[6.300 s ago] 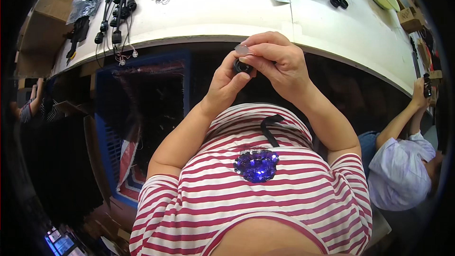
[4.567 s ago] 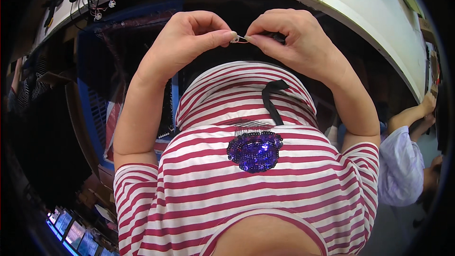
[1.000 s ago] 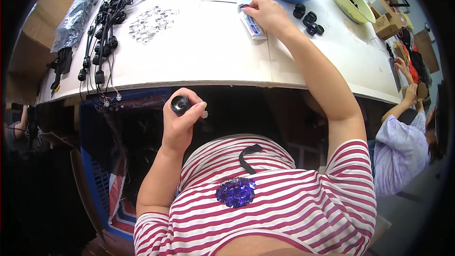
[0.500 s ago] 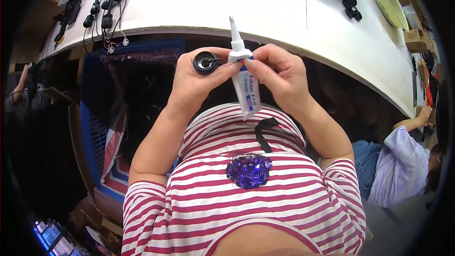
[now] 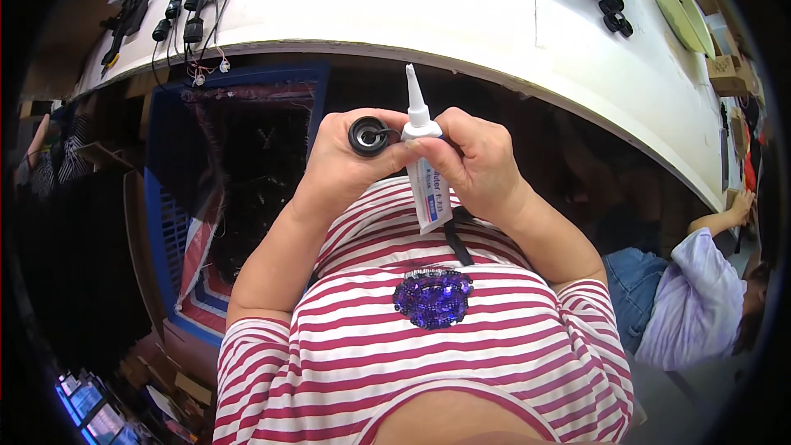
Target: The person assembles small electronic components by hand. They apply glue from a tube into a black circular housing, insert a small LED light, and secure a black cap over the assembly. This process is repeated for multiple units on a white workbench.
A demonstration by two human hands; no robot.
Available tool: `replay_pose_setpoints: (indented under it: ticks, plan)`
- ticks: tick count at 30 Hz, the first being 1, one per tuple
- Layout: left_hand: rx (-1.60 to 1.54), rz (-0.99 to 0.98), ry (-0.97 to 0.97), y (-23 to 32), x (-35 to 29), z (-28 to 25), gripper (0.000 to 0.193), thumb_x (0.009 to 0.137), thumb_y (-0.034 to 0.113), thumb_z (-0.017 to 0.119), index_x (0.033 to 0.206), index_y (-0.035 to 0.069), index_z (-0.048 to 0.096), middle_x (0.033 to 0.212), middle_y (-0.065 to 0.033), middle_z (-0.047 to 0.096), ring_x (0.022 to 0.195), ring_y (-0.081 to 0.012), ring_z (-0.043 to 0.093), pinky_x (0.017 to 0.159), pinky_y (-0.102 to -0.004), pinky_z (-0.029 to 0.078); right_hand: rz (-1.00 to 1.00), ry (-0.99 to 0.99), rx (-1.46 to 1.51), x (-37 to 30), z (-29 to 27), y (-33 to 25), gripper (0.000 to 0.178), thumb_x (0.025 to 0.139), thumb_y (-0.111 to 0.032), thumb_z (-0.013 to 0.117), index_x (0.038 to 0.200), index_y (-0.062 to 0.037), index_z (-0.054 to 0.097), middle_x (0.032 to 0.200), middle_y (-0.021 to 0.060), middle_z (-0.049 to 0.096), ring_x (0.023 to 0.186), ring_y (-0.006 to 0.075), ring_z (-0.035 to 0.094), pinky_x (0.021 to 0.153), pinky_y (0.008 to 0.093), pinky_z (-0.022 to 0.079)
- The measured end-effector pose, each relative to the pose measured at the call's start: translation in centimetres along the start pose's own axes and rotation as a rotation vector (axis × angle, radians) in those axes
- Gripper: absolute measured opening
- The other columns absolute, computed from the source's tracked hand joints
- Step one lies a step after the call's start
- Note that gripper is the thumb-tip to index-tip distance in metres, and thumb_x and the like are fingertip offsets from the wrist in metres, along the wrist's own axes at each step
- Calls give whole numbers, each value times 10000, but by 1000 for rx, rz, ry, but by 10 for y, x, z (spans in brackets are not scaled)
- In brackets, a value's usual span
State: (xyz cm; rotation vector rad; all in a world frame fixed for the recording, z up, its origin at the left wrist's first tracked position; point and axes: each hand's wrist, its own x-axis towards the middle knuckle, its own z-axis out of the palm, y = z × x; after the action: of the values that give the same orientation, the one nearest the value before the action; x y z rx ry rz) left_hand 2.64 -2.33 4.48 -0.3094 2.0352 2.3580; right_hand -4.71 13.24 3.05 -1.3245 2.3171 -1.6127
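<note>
In front of my belly, my left hand [image 5: 328, 166] grips a round black cylindrical part [image 5: 368, 136] with a pale ring inside its open end and a short dark lead coming out. My left thumb also presses on a white and blue glue tube [image 5: 431, 202]. My right hand [image 5: 486, 166] pinches this tube near its shoulder, with the thumb across the front. The tube's long white nozzle [image 5: 415, 95] points up and away from me, with no cap visible on its tip. The fingers behind the tube are hidden.
A white table [image 5: 395, 12] spans the far side. Black cables with connectors [image 5: 194, 16] lie at its left, black rings [image 5: 611, 5] at its right beside a yellow-green basin [image 5: 682, 8]. A blue crate [image 5: 156, 173] stands below, left. Another person [image 5: 692, 297] is at the right.
Both hands have come down, closer to my body, with the glue tube and black part. My right thumb has shifted further across the tube's neck.
</note>
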Motion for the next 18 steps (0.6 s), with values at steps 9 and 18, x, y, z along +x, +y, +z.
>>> replay_pose_setpoints:
  ticks: [9, 18]
  plan:
    - [-32, -8, -26, 2, -3, 4, 224, 712, 65, 729, 895, -33, 644, 775, -74, 646, 706, -99, 607, 636, -215, 493, -32, 18, 115, -4, 0, 1, 246, 814, -168, 622, 651, -41, 491, 501, 79, 435, 409, 195, 467, 383, 281, 362]
    - [-25, 17, -22, 3, -3, 5, 192, 705, 32, 717, 869, -37, 644, 746, -79, 642, 687, -104, 611, 630, -216, 498, -60, 11, 156, -3, 0, 1, 267, 832, -165, 606, 625, -41, 490, 506, 52, 437, 397, 138, 444, 362, 254, 331]
